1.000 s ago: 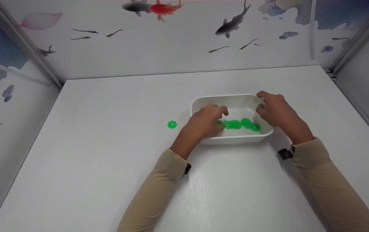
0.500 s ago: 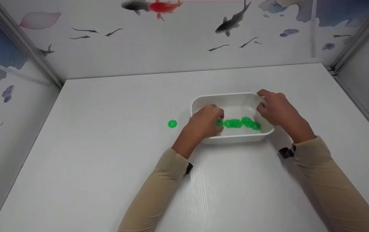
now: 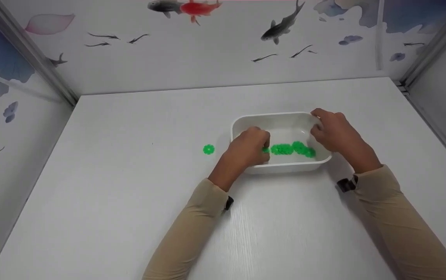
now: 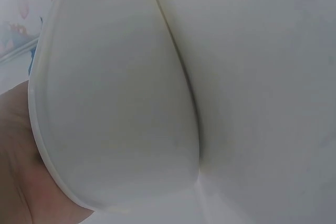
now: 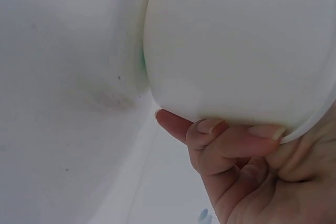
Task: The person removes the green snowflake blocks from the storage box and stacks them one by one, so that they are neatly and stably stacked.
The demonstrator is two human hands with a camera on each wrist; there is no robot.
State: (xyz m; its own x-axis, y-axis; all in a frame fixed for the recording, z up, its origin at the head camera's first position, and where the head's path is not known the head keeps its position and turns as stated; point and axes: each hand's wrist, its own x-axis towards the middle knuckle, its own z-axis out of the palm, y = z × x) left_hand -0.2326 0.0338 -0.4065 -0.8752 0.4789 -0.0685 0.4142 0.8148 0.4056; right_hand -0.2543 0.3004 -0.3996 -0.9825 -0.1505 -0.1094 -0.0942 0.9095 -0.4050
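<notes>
A white plastic tray [image 3: 285,168] stands on the white table, with several green flower-shaped pieces [image 3: 282,149] in a line along its floor. My left hand [image 3: 248,147] reaches over the left end into it. Thumb and fingers pinch a green piece [image 3: 266,150], mostly covered by the hand. In the left wrist view the tray wall [image 4: 115,98] hides those fingertips; only the palm [image 4: 37,182] shows beyond the rim. My right hand [image 3: 336,132] grips the tray's right end, its curled fingers [image 5: 226,142] lying against the outer wall, the thumb inside.
One loose green flower piece [image 3: 208,149] lies on the table [image 3: 129,175] left of the tray. A back wall [image 3: 223,50] printed with fish rises behind the table, with side panels to the left and right.
The left hand's fingers and thumb have come together around a green piece inside the tray. The right hand stays on the tray's end.
</notes>
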